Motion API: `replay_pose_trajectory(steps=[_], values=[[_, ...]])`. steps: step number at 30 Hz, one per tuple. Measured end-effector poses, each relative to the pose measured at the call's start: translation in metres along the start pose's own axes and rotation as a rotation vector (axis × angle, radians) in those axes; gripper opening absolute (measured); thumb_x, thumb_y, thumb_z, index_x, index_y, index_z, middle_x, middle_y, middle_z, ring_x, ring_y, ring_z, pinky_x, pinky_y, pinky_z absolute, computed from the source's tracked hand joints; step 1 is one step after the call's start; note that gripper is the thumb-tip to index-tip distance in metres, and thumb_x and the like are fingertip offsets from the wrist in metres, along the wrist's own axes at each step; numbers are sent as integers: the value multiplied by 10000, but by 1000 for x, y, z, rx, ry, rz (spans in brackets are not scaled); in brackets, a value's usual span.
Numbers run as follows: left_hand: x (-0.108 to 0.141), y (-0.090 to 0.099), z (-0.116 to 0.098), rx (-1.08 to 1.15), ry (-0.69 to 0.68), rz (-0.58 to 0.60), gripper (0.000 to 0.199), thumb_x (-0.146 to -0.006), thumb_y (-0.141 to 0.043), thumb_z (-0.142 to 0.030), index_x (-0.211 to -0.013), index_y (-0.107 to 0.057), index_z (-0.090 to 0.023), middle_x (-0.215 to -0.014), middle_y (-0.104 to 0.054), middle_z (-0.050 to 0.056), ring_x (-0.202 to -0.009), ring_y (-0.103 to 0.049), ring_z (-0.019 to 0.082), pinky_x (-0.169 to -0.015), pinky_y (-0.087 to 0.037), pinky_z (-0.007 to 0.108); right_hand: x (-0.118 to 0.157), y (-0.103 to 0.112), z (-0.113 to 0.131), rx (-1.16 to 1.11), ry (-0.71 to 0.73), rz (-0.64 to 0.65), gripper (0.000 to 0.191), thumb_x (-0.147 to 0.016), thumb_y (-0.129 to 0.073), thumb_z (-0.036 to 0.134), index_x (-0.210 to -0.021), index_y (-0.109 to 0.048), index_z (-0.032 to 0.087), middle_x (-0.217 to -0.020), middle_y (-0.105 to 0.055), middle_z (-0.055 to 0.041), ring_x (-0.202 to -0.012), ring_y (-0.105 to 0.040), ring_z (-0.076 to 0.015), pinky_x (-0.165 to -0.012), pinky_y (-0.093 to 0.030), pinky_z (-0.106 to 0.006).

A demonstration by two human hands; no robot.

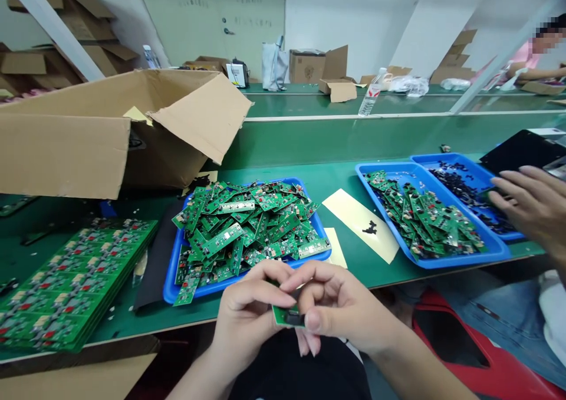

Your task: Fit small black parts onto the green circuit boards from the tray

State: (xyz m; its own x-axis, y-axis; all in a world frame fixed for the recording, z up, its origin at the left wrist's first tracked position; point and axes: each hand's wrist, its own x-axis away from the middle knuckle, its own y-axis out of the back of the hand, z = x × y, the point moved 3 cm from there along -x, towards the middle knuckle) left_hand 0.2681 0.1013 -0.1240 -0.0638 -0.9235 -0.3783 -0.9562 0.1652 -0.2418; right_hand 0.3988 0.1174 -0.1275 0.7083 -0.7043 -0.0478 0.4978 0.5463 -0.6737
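Close to my lap, in front of the table edge, both hands hold one small green circuit board (279, 315). My left hand (250, 305) pinches the board's left side between thumb and fingers. My right hand (336, 305) grips the other end, its thumb against a black part (293, 317) on the board. Fingers cover much of the board. Just beyond my hands stands a blue tray (170, 282) heaped with loose green circuit boards (247, 223). One board hangs over the tray's front rim.
Stacked board panels (75, 282) lie at left, below an open cardboard box (57, 152). Yellowish paper (349, 211) bears black bits (369, 228). Rightward are a blue tray of boards (499, 252), another with black pieces (464, 196), and a co-worker's hand (535, 205). A bottle (372, 92) stands behind.
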Motion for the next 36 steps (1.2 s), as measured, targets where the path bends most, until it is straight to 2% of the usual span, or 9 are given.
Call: replay_pose_trajectory(steps=[6, 10, 13, 15, 22, 25, 30, 34, 36], values=[[2, 0, 5, 10, 22, -129, 167, -696, -774, -215, -751, -624, -261, -888, -655, -30, -1022, -609, 158, -906, -484, 271, 3, -6, 3, 48, 90, -103, 119, -759, -755, 288, -809, -718, 186, -577, -670, 13, -554, -660, -123, -600, -564, -256], [5, 6, 0, -404, -158, -220, 108, -762, -705, -194, -832, -678, -271, -1176, -527, 4, -1130, -499, 158, -954, -430, 261, 9, -3, 6, 245, 150, -210, 46, -812, -683, 207, -845, -715, 197, -607, -672, 16, -587, -648, -104, -646, -545, -230], [9, 6, -11, -761, -340, -208, 271, -792, -632, -95, -993, -675, -272, -1069, -496, 18, -992, -511, 135, -853, -463, 227, 13, -1, 10, 470, 221, -275, 78, -831, -630, 165, -862, -692, 202, -639, -664, 17, -611, -639, -107, -622, -529, -210], [11, 4, -16, -844, -355, -154, 324, -790, -602, -59, -1040, -652, -259, -1042, -505, 22, -955, -527, 133, -822, -485, 219, 15, -2, 15, 644, 313, -278, 108, -830, -610, 135, -879, -677, 204, -675, -662, 13, -626, -636, -109, -617, -518, -205], [17, -2, -7, -382, -7, -73, 462, -764, -676, -102, -1162, -554, -304, -1235, -599, 9, -1187, -543, 149, -967, -470, 201, 12, -12, 22, 1063, 529, -270, 127, -848, -552, 109, -892, -642, 188, -763, -671, -14, -685, -628, -126, -649, -498, -220], [17, -1, 0, -264, 28, -121, 389, -750, -703, -100, -1074, -616, -296, -1182, -665, -10, -1159, -575, 152, -959, -472, 188, 13, -12, 19, 1142, 526, -268, 122, -869, -535, 125, -898, -633, 193, -785, -680, -18, -687, -635, -129, -642, -499, -219], [12, 1, 1, -157, 103, -122, 407, -731, -708, -56, -1035, -626, -313, -1115, -708, -26, -1070, -637, 146, -893, -520, 191, 17, -8, 19, 1205, 410, -294, 327, -890, -498, 155, -1212, -494, 207, -743, -667, 12, -674, -639, -138, -711, -507, -267], [13, 1, -2, -273, 73, -50, 427, -773, -660, -66, -1115, -617, -318, -1172, -681, 1, -1092, -625, 172, -882, -538, 226, 19, -11, 26, 1355, 436, -255, 120, -890, -500, 143, -937, -605, 178, -790, -668, -26, -700, -633, -146, -641, -487, -250], [14, 1, -2, -429, 1, -23, 443, -792, -637, -87, -1172, -606, -313, -1172, -680, 18, -1070, -639, 184, -857, -555, 238, 18, -13, 29, 1455, 460, -260, 141, -897, -487, 140, -838, -613, 167, -725, -644, -27, -647, -609, -153, -593, -464, -261]])
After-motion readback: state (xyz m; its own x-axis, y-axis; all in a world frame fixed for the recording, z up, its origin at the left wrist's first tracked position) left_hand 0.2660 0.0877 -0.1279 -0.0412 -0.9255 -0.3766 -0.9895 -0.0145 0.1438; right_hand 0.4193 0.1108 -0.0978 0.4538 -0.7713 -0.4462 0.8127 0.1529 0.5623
